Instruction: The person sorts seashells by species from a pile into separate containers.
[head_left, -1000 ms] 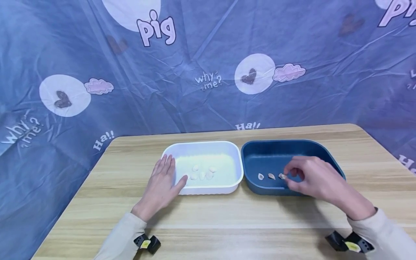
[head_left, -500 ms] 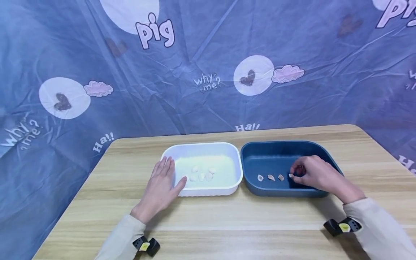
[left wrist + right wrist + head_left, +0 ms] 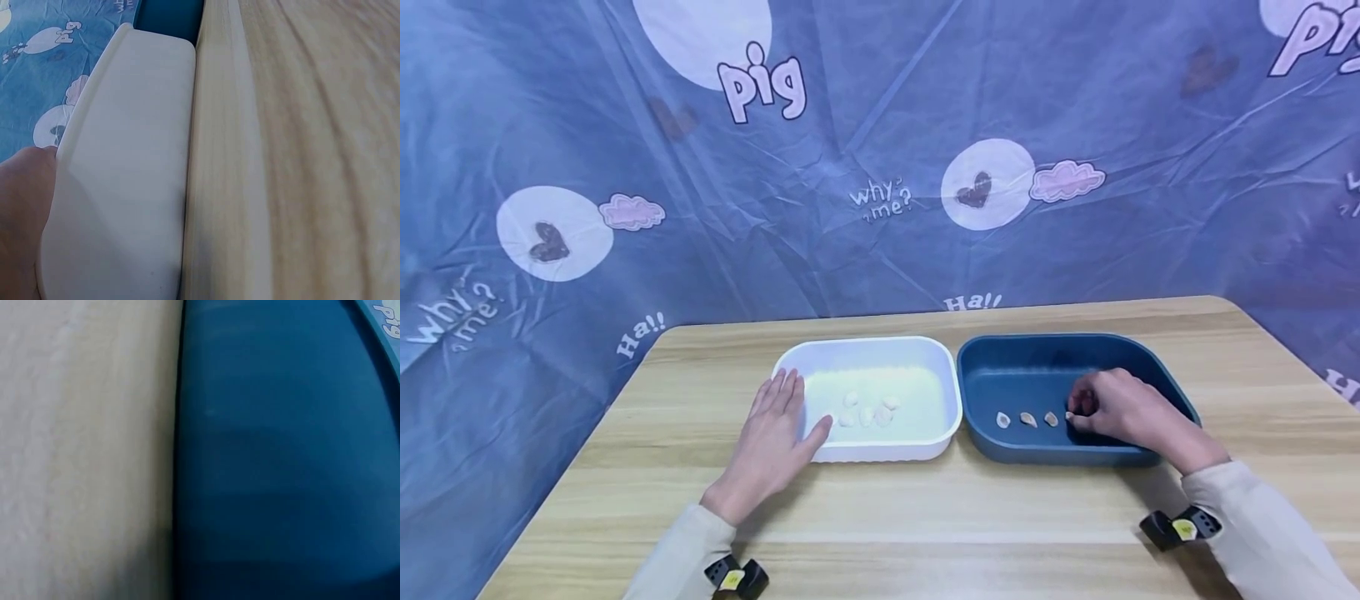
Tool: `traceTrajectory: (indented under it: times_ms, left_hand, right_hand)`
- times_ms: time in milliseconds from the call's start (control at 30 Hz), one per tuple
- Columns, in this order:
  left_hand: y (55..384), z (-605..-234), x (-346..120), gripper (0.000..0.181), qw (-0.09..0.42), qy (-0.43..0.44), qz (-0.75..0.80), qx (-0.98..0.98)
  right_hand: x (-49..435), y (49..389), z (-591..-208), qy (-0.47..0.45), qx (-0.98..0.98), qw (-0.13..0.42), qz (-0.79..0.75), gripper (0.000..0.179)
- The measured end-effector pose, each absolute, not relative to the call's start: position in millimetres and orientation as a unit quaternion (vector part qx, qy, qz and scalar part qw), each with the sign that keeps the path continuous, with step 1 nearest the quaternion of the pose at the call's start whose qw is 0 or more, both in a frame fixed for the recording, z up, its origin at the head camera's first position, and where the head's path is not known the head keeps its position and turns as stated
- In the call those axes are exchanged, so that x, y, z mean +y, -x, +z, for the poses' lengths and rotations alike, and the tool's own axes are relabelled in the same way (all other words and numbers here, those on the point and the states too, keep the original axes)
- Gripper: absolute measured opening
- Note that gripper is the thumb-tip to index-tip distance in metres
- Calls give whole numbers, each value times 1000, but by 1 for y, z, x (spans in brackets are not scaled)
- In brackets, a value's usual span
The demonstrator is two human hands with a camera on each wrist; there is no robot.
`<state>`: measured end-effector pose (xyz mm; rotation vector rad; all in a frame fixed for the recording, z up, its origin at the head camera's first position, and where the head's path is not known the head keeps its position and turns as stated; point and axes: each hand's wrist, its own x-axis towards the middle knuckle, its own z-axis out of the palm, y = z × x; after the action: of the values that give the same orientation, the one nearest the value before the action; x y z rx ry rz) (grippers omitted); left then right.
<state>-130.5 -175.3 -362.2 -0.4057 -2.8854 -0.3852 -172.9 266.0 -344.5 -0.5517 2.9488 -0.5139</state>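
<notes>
Two trays sit side by side on the bench (image 3: 1075, 517): a white tray (image 3: 880, 454) on the left and a blue tray (image 3: 1150, 358) on the right, their near walls almost in line and their inner walls just apart. We see our left hand (image 3: 771, 450) lying flat, fingers straight and relaxed, against the left outer wall of the white tray with the thumb at the rim; it holds nothing. The left wrist view shows only that pale wall beside the wood. A small cluster of pale pieces (image 3: 867, 412) lies near the middle of the white tray's floor, just right of that thumb.

Our right hand (image 3: 1123, 412) is inside the blue tray, fingers curled down toward its floor, and at the fingertips (image 3: 1075, 408) a small pale piece (image 3: 1070, 416) shows; we judge it is pinched or only just touched there, though the view is too small to be sure. It sits at the right end of a row of three pieces (image 3: 1027, 419) that runs left to right along the floor, close to the near wall. So the row's long axis lies across us, extending leftward from the right hand, which is much the nearer hand. The right wrist view gives only blue wall and bench.
</notes>
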Motion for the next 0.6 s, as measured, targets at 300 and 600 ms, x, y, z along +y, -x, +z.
traceTrajectory:
  times_ms: [300,600]
  left_hand:
    - [131,-363,-172,77,103,137,-137,-976]
    - [132,-361,-172,77,109,145,-135,-974]
  right_hand:
    - [269,173,-348,182,969,44,-159,10]
    - [277,170,-338,214,956,-59,-192,8]
